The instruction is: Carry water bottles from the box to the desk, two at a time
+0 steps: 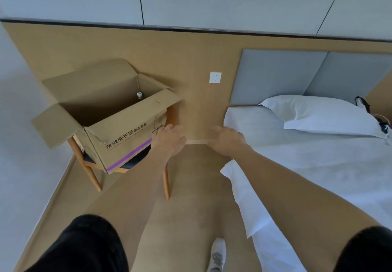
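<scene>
An open cardboard box (110, 121) sits tilted on a wooden chair (93, 172) against the tan wall panel. To the right of the box are a wall socket (215, 77) and, farther right, a bed (318, 155) with a white pillow (322, 113). Inside the box, in its far right corner, one water bottle (139, 96) stands upright, white cap up. Both bare arms reach forward, palms down: the left hand (168, 139) hangs at the box's right front corner with fingers loosely extended, holding nothing; the right hand (228, 141) hovers right of the box near the bed's edge, fingers relaxed and empty.
</scene>
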Motion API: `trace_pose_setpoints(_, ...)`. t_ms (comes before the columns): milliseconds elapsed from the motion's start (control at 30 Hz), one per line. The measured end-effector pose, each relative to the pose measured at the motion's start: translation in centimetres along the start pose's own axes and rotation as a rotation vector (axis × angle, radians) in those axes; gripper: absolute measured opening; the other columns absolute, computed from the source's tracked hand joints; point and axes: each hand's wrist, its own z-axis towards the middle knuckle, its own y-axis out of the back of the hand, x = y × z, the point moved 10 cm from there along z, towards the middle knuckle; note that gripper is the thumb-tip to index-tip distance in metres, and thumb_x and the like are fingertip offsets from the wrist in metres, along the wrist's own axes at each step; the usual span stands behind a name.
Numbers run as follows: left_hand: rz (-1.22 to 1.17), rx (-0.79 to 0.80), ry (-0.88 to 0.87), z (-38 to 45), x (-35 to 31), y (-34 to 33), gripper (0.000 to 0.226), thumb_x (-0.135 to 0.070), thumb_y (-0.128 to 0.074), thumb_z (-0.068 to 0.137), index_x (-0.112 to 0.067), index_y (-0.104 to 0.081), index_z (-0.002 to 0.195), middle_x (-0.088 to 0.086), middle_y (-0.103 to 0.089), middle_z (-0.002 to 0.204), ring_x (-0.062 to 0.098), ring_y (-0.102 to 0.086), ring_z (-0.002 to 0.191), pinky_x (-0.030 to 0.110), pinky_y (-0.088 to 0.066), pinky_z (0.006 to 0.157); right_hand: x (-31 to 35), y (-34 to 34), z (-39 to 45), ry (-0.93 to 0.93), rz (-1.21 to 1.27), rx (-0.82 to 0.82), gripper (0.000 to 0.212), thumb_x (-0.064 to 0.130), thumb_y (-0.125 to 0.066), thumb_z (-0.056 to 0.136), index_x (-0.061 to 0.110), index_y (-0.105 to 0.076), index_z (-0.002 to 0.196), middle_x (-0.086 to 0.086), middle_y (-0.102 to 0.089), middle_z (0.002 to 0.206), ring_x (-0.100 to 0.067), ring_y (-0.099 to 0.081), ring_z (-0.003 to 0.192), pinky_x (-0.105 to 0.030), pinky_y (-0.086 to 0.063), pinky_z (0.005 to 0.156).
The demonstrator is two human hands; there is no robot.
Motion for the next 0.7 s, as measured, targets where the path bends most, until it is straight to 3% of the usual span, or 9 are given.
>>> trace_pose_setpoints(100, -0.013, -0.025, 0.065, 3.7, 2.3, 0.6, 0.055, -0.048, -0.036, 0.099, -0.032, -0.034, 0.151, 0.007, -0.042, 0.153, 0.032, -0.037, 0.141, 0.052, -0.029, 0.114, 1.2, -0.1, 5.1, 0.042, -0.010, -0.002, 0.050, 0.047, -0.047, 0.095, 0.021, -0.045, 0.138, -0.010, -0.058, 0.128, -0.032, -0.054, 0.117, -0.046, -0.047, 0.098)
trace_pose_setpoints(200, 0.028, -0.070, 0.119, 7.9, 4.4, 1.5, 0.051, -0.049, -0.034, 0.098, -0.031, -0.041, 0.145, 0.007, -0.051, 0.143, 0.034, -0.046, 0.131, 0.053, -0.034, 0.110, 3.0, 0.3, 11.4, 0.093, -0.016, -0.010, 0.048, 0.046, -0.047, 0.095, 0.018, -0.049, 0.134, -0.011, -0.058, 0.126, -0.032, -0.054, 0.116, -0.044, -0.045, 0.096)
trace_pose_setpoints(333, 0.032, -0.120, 0.257, 13.8, 8.3, 3.2, 0.050, -0.051, -0.035, 0.100, -0.030, -0.042, 0.145, 0.007, -0.052, 0.142, 0.033, -0.047, 0.130, 0.051, -0.034, 0.108, 6.2, 1.7, 19.9, 0.217, -0.014, -0.012, 0.058, 0.055, -0.045, 0.096, 0.027, -0.038, 0.146, -0.010, -0.056, 0.136, -0.033, -0.051, 0.126, -0.046, -0.041, 0.099)
trace_pose_setpoints(500, 0.018, -0.139, 0.413, 19.0, 11.9, 4.6, 0.047, -0.043, -0.041, 0.099, -0.028, -0.041, 0.144, 0.006, -0.053, 0.137, 0.030, -0.050, 0.127, 0.048, -0.039, 0.106, 9.8, 3.4, 28.6, 0.346, -0.042, 0.022, 0.058, 0.053, -0.045, 0.096, 0.032, -0.034, 0.149, -0.008, -0.056, 0.135, -0.033, -0.053, 0.123, -0.045, -0.045, 0.099)
trace_pose_setpoints(700, -0.004, -0.185, 0.549, 21.0, 17.0, 6.2, 0.053, -0.045, -0.038, 0.102, -0.030, -0.035, 0.152, 0.005, -0.048, 0.146, 0.029, -0.047, 0.133, 0.047, -0.036, 0.108, 15.1, 2.9, 35.2, 0.481, -0.070, 0.045, 0.057, 0.049, -0.049, 0.096, 0.026, -0.039, 0.147, -0.011, -0.054, 0.137, -0.033, -0.051, 0.125, -0.045, -0.045, 0.101)
